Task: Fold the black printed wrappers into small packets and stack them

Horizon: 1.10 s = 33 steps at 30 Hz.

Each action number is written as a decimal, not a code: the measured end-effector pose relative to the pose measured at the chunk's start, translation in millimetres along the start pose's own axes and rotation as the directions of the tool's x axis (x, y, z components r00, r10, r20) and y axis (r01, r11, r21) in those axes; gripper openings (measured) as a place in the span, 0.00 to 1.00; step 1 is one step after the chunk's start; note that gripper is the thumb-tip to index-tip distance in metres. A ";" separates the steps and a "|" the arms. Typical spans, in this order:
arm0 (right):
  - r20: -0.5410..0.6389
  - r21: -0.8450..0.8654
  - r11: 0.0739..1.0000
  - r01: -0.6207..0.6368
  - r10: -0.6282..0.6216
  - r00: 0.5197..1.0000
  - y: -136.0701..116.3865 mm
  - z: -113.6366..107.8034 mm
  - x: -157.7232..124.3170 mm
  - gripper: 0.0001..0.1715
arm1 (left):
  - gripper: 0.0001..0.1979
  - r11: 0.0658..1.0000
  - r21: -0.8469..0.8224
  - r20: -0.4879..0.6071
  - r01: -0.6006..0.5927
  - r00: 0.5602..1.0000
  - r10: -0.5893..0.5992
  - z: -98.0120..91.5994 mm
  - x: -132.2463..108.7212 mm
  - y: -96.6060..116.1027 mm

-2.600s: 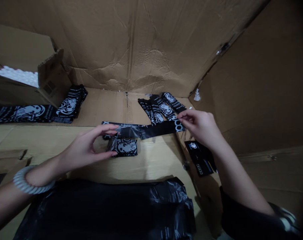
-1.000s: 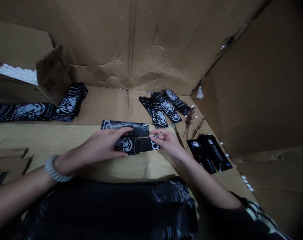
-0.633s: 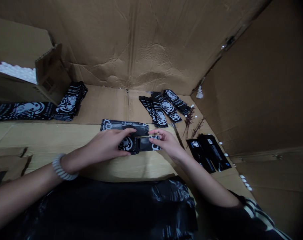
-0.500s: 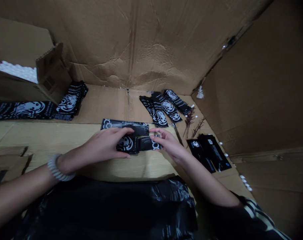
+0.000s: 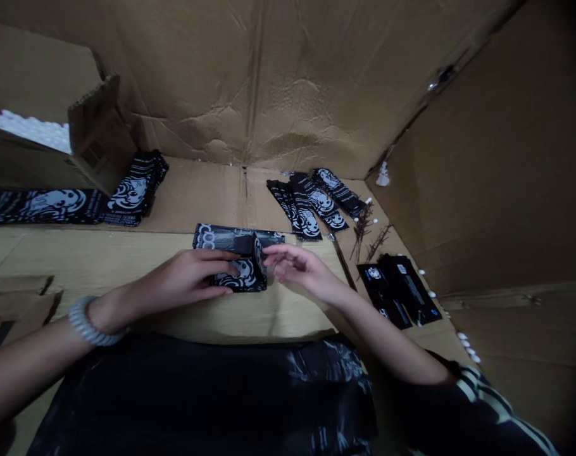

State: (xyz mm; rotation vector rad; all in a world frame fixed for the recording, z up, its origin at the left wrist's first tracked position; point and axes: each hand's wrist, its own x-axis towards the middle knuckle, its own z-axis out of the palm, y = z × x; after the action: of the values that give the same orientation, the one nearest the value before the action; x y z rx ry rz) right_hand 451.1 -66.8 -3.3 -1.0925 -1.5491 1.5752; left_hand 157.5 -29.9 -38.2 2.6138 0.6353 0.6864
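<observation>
1. The left hand (image 5: 188, 275) lies over a folded black printed strip (image 5: 240, 274), its fingers resting on the skull-printed face. Whether it is clamping the strip, I cannot tell.
2. The right hand (image 5: 300, 266) has its fingers spread and apart from the folded strip, with the fingertips just beside the upright fold at its right end.
3. The folded strip sits on the cardboard floor (image 5: 197, 196), at the middle of the scene between the two hands. A flat black strip (image 5: 221, 237) lies just beyond it, partly under it.
4. Several printed stacks lie away from the hands. A long row (image 5: 41, 206) and a stack (image 5: 133, 193) are at far left, and a fanned group of strips (image 5: 307, 206) is at far right of centre.
5. To the right are two black printed cards (image 5: 395, 291), with dried brown sprigs (image 5: 361, 231) just beyond them.
6. A black plastic bag (image 5: 197, 405) lies on the near side, and a coiled white bracelet (image 5: 91, 323) circles the left wrist.
</observation>
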 end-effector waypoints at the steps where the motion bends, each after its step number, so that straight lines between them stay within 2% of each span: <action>1: -0.001 -0.161 0.985 0.060 -0.061 0.998 3.6 0.7 2.0 0.21 | 0.15 1.000 -0.005 -0.003 0.010 1.000 -0.010 0.5 -0.4 -0.5; 3: -0.011 -0.427 0.888 0.168 -0.191 0.981 11.2 1.8 6.0 0.21 | 0.15 0.999 -0.016 -0.002 0.029 1.000 -0.029 1.1 -1.3 -0.6; 5: 0.012 -0.560 0.796 0.230 -0.270 0.963 18.2 3.1 9.9 0.24 | 0.15 0.998 -0.029 0.016 0.057 0.998 -0.057 1.8 -1.7 0.1; 8: 0.106 -0.619 0.733 0.282 -0.278 0.955 25.7 5.8 13.9 0.29 | 0.16 0.993 -0.051 0.045 0.110 0.993 -0.108 3.6 -2.4 0.8; 11: 0.189 -0.667 0.664 0.337 -0.287 0.939 27.6 8.5 14.7 0.26 | 0.19 0.984 -0.072 0.022 0.160 0.987 -0.159 2.5 -5.3 -1.2; 15: 0.246 -0.712 0.586 0.387 -0.308 0.919 23.7 8.5 12.9 0.24 | 0.22 0.969 -0.084 -0.005 0.231 0.973 -0.232 -9.3 -13.3 -4.8; 19: 0.298 -0.725 0.532 0.437 -0.330 0.896 21.4 6.6 12.2 0.28 | 0.24 0.957 -0.058 0.043 0.285 0.958 -0.283 -18.3 -23.1 -4.2; 23: 0.275 -0.731 0.525 0.436 -0.358 0.892 24.2 8.4 14.8 0.43 | 0.25 0.941 -0.041 0.038 0.336 0.942 -0.335 -12.2 -27.5 -1.0; 24: 0.266 -0.734 0.527 0.428 -0.356 0.896 25.0 9.5 15.7 0.42 | 0.24 0.937 -0.052 0.037 0.346 0.938 -0.344 -9.9 -27.2 -0.6; 28: 0.273 -0.752 0.514 0.413 -0.327 0.905 25.7 14.6 17.6 0.28 | 0.26 0.935 -0.117 0.039 0.335 0.942 -0.333 -4.8 -24.0 -1.6; 33: 0.307 -0.747 0.500 0.438 -0.324 0.895 23.7 19.6 16.7 0.28 | 0.24 0.952 -0.096 0.039 0.292 0.956 -0.290 -7.4 -21.8 -1.8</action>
State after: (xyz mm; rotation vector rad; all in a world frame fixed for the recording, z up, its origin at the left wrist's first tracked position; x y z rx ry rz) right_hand 428.5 -62.3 -29.7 -0.9566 -2.5117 0.5827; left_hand 135.9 -37.8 -41.0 2.3649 0.9296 0.5762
